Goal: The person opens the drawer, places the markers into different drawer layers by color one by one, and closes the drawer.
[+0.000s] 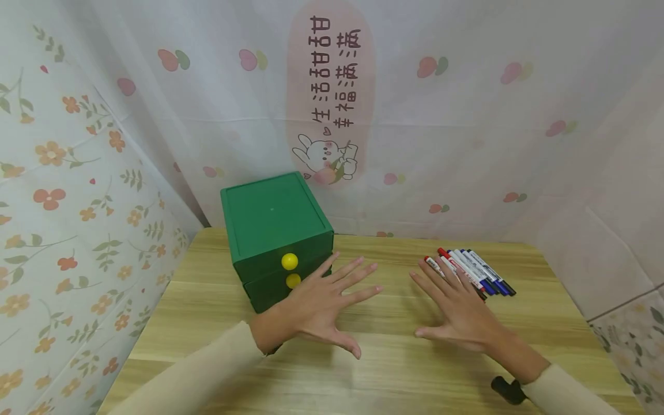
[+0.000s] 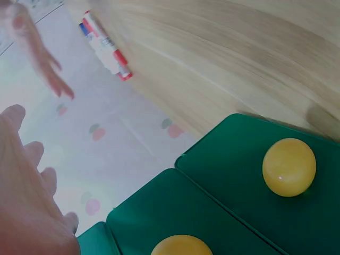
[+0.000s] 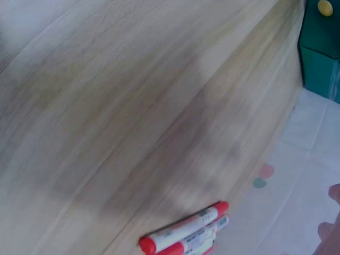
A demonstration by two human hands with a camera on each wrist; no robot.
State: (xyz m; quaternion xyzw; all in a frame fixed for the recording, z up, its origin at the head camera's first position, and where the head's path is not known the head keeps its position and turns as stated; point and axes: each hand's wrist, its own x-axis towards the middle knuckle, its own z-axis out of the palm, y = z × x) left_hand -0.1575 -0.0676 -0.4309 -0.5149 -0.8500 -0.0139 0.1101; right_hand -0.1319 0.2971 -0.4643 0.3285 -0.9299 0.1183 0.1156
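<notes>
In the head view my left hand (image 1: 321, 302) hovers with spread, straight fingers in front of the green two-drawer box (image 1: 277, 213). Round yellow knobs sit on the drawer fronts: an upper knob (image 1: 289, 261) and a lower knob (image 1: 293, 281) partly behind the hand. My right hand (image 1: 461, 314), fingers also spread, is held just in front of several markers (image 1: 474, 268), partly covering them. These lie side by side, with white barrels and red, blue or black caps. Neither hand holds anything. Both drawers look closed in the left wrist view, where a yellow knob (image 2: 289, 167) shows large.
The wooden table (image 1: 384, 369) carries the box at its back left and the markers at its back right. Behind it hangs a white printed curtain (image 1: 446, 144); a floral curtain (image 1: 67, 190) borders the left side. A small black object (image 1: 508, 390) is by the right wrist.
</notes>
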